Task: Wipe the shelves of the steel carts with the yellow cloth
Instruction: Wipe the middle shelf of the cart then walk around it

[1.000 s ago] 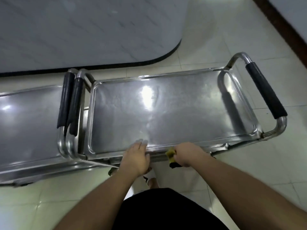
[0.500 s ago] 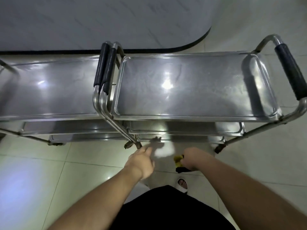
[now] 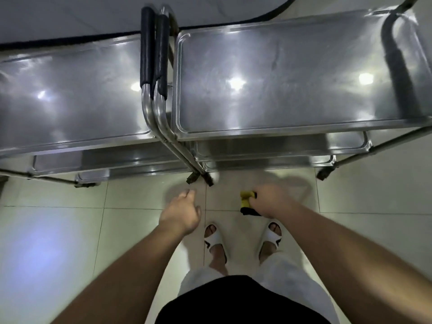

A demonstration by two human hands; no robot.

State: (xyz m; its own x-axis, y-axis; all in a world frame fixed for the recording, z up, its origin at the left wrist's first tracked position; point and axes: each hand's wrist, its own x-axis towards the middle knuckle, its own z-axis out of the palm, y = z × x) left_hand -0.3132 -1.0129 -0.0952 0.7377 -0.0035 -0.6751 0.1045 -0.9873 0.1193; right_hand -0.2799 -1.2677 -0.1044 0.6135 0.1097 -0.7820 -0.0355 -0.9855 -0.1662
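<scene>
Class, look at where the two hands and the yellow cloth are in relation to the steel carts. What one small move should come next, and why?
Probably carry the right hand, which grips the yellow cloth, forward onto the right cart's top shelf. Both hands hang over the floor tiles short of the carts, the left hand holds nothing, and the cloth touches no shelf.

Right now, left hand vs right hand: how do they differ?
The left hand holds nothing, fingers loosely curled; the right hand grips the bunched yellow cloth. The left hand sits lower in the view than the right. Both hang over the floor tiles, off the carts.
</scene>
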